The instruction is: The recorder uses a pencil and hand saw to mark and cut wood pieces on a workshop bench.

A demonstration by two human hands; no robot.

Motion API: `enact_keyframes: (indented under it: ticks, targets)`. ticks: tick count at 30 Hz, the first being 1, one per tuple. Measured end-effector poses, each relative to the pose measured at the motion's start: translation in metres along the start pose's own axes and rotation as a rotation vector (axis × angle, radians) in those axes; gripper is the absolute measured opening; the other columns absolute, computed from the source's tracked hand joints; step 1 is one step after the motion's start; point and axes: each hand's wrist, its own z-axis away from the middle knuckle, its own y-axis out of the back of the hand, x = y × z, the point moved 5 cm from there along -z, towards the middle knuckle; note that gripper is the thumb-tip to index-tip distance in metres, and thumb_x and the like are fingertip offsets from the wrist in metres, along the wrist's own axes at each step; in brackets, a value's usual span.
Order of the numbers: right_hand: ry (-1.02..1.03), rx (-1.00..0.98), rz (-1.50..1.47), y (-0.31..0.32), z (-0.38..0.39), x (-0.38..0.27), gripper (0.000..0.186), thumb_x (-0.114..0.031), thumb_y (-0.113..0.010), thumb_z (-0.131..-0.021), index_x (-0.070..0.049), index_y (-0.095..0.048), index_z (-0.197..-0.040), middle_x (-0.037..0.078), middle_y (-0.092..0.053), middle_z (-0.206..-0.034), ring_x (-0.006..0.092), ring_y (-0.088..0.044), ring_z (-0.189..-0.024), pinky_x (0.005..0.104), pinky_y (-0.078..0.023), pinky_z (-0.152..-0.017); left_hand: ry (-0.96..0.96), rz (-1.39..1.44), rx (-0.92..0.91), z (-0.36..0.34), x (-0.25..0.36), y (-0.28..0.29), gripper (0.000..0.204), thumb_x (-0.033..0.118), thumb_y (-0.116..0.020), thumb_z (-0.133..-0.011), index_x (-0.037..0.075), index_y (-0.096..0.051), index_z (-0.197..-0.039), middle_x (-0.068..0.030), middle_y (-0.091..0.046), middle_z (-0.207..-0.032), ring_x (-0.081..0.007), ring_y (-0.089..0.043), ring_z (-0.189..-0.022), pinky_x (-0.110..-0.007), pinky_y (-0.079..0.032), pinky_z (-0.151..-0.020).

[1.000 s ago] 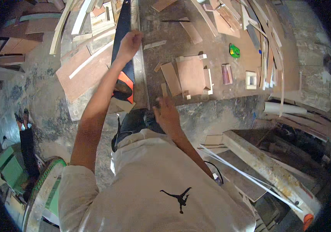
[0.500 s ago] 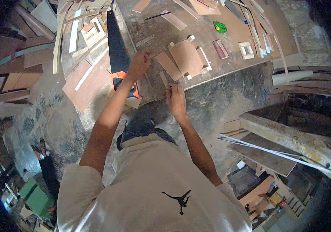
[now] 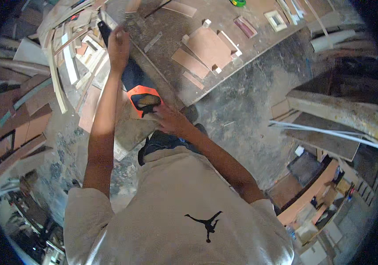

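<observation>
A handsaw [image 3: 131,77] with a dark blade and an orange and black handle [image 3: 144,99] lies along the left edge of a dusty workbench [image 3: 171,31]. My left hand [image 3: 118,44] is stretched forward and closed over the far part of the blade. My right hand [image 3: 169,120] sits at the handle's lower right corner, its fingers curled onto the grip. A flat brown board with small blocks at its corners [image 3: 208,46] lies on the bench to the right of the saw.
Offcuts and strips of wood [image 3: 65,66] are piled on the floor to the left. The bench also carries a small square frame [image 3: 276,19] and thin battens. Long planks and a beam [image 3: 334,115] lie on the dusty floor at right.
My right hand has left the bench edge and moved to the saw's handle. My left hand has stayed on the blade while my head turned, shifting the bench up and to the right.
</observation>
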Motion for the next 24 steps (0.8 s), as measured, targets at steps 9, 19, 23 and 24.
enact_keyframes:
  ticks: [9,19,23,24]
  targets:
    - [-0.06,-0.11,0.274,-0.028,-0.035,-0.02,0.052,-0.024,-0.059,-0.091,-0.016,-0.057,-0.142,0.013,-0.05,-0.147,0.0323,-0.046,-0.138,0.0494,-0.034,-0.119,-0.38,-0.069,-0.843,0.136,0.073,-0.112,0.03,0.013,-0.066,-0.094,0.005,-0.068,-0.123,-0.0124,-0.067,-0.127,-0.0334,-0.062,-0.119,-0.045,-0.047,-0.105]
    - [0.006,0.167,0.283,-0.104,-0.058,-0.002,0.046,-0.016,-0.06,-0.092,-0.01,-0.056,-0.137,0.015,-0.058,-0.139,0.031,-0.047,-0.14,0.0432,-0.033,-0.122,-0.723,-0.235,-0.821,0.138,0.097,-0.116,0.033,0.01,-0.072,-0.088,0.011,-0.071,-0.121,-0.0049,-0.067,-0.122,-0.028,-0.062,-0.111,-0.042,-0.048,-0.098]
    - [-0.161,0.218,-0.05,-0.021,-0.082,-0.053,0.043,-0.015,-0.066,-0.085,-0.007,-0.058,-0.127,0.02,-0.065,-0.12,0.042,-0.065,-0.107,0.0491,-0.052,-0.095,-0.276,-0.021,-0.523,0.11,0.14,-0.01,0.029,0.002,-0.069,-0.093,0.007,-0.069,-0.121,-0.0093,-0.067,-0.119,-0.0239,-0.066,-0.103,-0.036,-0.051,-0.094]
    - [-0.162,0.232,-0.031,-0.01,-0.086,-0.058,0.043,-0.015,-0.066,-0.085,-0.007,-0.058,-0.127,0.02,-0.065,-0.12,0.042,-0.065,-0.107,0.0491,-0.052,-0.095,-0.225,-0.034,-0.401,0.109,0.15,0.016,0.027,0.002,-0.067,-0.096,0.005,-0.067,-0.122,-0.0092,-0.066,-0.119,-0.0215,-0.065,-0.104,-0.033,-0.051,-0.094]
